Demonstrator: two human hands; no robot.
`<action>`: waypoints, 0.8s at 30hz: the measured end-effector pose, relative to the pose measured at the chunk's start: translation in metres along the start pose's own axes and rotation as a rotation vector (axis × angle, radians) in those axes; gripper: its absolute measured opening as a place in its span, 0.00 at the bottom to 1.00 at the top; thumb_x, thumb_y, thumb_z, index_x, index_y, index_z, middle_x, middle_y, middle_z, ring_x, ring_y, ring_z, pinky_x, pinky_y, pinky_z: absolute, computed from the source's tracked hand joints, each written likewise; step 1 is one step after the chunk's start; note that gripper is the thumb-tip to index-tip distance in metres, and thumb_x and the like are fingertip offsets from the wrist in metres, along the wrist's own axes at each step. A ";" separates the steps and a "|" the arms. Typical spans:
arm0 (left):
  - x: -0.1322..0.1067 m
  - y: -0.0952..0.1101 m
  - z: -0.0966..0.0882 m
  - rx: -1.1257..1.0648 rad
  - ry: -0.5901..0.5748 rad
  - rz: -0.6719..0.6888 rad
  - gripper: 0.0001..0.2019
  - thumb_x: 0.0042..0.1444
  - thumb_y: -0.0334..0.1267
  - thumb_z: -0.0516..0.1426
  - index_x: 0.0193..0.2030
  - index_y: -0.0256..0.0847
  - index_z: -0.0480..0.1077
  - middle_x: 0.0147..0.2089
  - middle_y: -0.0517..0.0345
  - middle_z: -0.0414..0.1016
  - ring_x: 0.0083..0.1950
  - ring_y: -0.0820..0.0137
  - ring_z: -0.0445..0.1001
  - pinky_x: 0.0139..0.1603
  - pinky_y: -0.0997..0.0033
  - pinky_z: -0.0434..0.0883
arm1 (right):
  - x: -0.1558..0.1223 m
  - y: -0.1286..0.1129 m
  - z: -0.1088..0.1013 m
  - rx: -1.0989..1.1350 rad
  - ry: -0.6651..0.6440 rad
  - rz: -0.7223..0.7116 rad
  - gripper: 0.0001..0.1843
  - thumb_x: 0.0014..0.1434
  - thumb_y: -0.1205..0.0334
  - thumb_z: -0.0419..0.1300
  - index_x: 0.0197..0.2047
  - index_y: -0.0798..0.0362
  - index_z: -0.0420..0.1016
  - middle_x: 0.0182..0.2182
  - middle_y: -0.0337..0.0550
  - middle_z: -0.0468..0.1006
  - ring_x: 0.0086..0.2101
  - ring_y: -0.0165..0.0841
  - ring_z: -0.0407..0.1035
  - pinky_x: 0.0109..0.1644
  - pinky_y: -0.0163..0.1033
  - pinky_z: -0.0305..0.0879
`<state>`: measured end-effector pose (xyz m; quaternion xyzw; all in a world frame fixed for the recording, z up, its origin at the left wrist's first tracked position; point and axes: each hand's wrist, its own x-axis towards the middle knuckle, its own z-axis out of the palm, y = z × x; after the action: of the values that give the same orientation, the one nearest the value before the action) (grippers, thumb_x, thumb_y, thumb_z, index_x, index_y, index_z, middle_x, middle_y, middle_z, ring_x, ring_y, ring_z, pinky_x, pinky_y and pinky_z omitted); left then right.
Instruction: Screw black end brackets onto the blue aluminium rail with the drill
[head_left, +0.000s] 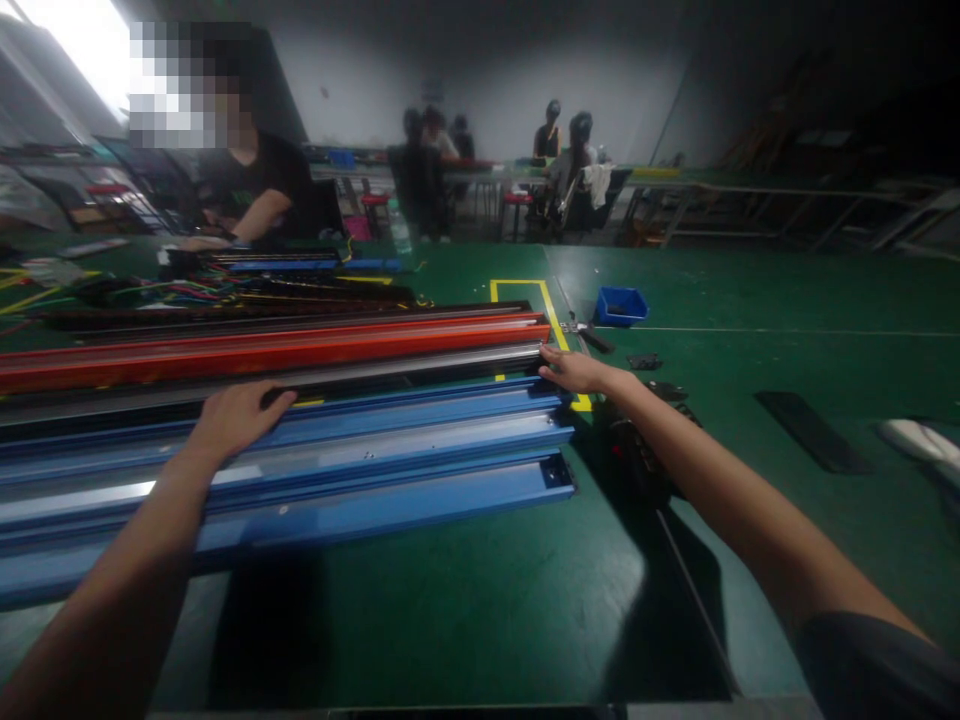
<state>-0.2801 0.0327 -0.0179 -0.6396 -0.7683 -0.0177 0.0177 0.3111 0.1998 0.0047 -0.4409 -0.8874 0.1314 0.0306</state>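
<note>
Long metal rails lie side by side across the green table (pixel 465 600): blue rails (pixel 420 470) nearest me, a dark grey rail (pixel 420 366) behind them, then red rails (pixel 315 345). My left hand (pixel 236 415) rests palm down on the grey rail where it meets the blue ones, fingers curled over its edge. My right hand (pixel 574 370) reaches out to the right end of that same grey rail, fingers touching its tip.
A blue bin (pixel 620 305) stands past the rail ends beside yellow floor-tape marks (pixel 551 310). Small dark parts (pixel 645 362) and a black strip (pixel 810 430) lie at right. A person (pixel 255 185) works at the far left among cables; others sit at back tables.
</note>
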 end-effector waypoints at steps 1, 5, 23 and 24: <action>0.000 0.000 0.000 0.001 0.001 -0.010 0.36 0.69 0.60 0.41 0.64 0.32 0.73 0.63 0.34 0.77 0.64 0.46 0.74 0.62 0.50 0.68 | -0.001 0.000 0.000 0.001 -0.001 -0.002 0.39 0.72 0.47 0.53 0.78 0.62 0.59 0.74 0.56 0.59 0.73 0.51 0.55 0.78 0.52 0.52; -0.002 0.000 -0.002 0.008 -0.006 -0.037 0.36 0.69 0.61 0.41 0.63 0.34 0.74 0.62 0.34 0.78 0.62 0.42 0.74 0.61 0.45 0.68 | -0.006 -0.001 0.000 0.008 -0.002 -0.015 0.37 0.72 0.49 0.53 0.77 0.61 0.60 0.74 0.54 0.61 0.72 0.50 0.56 0.78 0.52 0.53; -0.006 -0.001 -0.005 0.042 -0.045 -0.147 0.37 0.70 0.61 0.41 0.60 0.34 0.78 0.60 0.35 0.80 0.60 0.47 0.77 0.57 0.53 0.69 | -0.030 -0.009 0.011 -0.023 0.053 -0.025 0.36 0.71 0.60 0.50 0.78 0.64 0.57 0.74 0.58 0.61 0.71 0.53 0.59 0.77 0.54 0.56; -0.006 -0.002 -0.004 0.043 -0.047 -0.151 0.37 0.70 0.61 0.41 0.60 0.34 0.78 0.60 0.36 0.80 0.59 0.47 0.77 0.56 0.54 0.69 | -0.031 -0.011 0.012 -0.026 0.057 -0.026 0.35 0.71 0.61 0.49 0.78 0.65 0.57 0.74 0.59 0.61 0.71 0.54 0.60 0.77 0.55 0.57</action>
<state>-0.2808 0.0267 -0.0138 -0.5794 -0.8148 0.0126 0.0118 0.3198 0.1668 -0.0022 -0.4332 -0.8935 0.1067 0.0519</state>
